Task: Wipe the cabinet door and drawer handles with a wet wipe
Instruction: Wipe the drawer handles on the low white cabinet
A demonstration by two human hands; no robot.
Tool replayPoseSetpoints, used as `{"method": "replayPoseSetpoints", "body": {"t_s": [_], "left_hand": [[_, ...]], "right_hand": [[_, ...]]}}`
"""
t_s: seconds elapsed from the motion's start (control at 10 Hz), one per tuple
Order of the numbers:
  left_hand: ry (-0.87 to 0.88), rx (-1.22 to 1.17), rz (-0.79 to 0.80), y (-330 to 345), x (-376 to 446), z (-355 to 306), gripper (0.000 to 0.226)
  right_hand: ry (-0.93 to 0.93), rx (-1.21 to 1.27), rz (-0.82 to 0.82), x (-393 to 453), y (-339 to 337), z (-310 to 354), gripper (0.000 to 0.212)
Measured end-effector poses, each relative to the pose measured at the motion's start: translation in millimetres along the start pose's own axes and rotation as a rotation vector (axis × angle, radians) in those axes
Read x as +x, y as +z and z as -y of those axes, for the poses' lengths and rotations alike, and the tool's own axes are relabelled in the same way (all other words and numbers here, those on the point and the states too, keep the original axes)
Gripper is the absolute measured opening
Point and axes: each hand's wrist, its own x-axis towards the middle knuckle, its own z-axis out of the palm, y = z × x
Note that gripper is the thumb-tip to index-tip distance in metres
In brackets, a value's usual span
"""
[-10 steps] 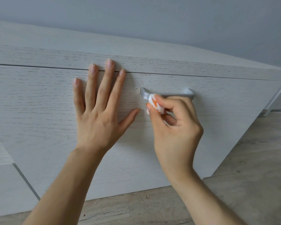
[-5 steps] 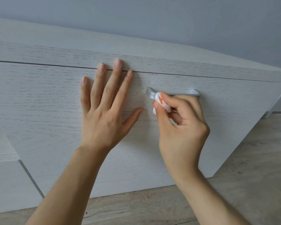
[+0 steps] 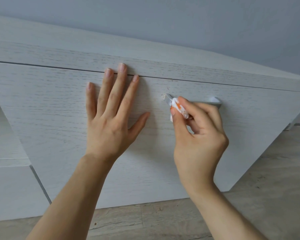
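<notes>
The pale wood-grain drawer front (image 3: pixel 59 104) is closed, so nothing inside shows. The left hand (image 3: pixel 111 118) lies flat on it, fingers straight and spread. The right hand (image 3: pixel 199 135) pinches a crumpled wet wipe (image 3: pixel 179 108) (white, with orange marks) against the left end of the silver handle (image 3: pixel 206 101). Below lies a wood-look floor (image 3: pixel 267 196); a grey wall (image 3: pixel 180 23) rises behind.

Silver bar handle (image 3: pixel 203 101) on whitewashed drawer front (image 3: pixel 59 104), orange-stained white wet wipe (image 3: pixel 179 109) pressed against its left end
</notes>
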Motion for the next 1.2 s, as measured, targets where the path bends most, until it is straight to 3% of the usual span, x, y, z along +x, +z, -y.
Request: {"method": "replayPoseSetpoints", "body": {"t_s": [0.2, 0.3, 0.5, 0.6, 1.0, 1.2], "left_hand": [[-0.006, 0.008, -0.002, 1, -1, -1, 0.063], [-0.01, -0.001, -0.012, 1, -1, -2, 0.062], [-0.003, 0.001, -0.024, 1, -1, -1, 0.062], [-0.006, -0.002, -0.014, 1, -1, -1, 0.063], [-0.03, 0.001, 0.032, -3, 0, -5, 0.064], [0.001, 0.004, 0.119, -12, 0, 1, 0.066]], "right_hand": [[0.02, 0.017, 0.132, -1, -10, 5, 0.018], [0.118, 0.074, 0.171, -6, 0, 13, 0.014], [0.5, 0.216, 0.062, 2, 7, 23, 0.01], [0.549, 0.255, 0.032, 2, 2, 24, 0.008], [0.586, 0.208, -0.223, 40, -51, -21, 0.005], [0.52, 0.072, -0.062, 39, -49, -19, 0.013]]}}
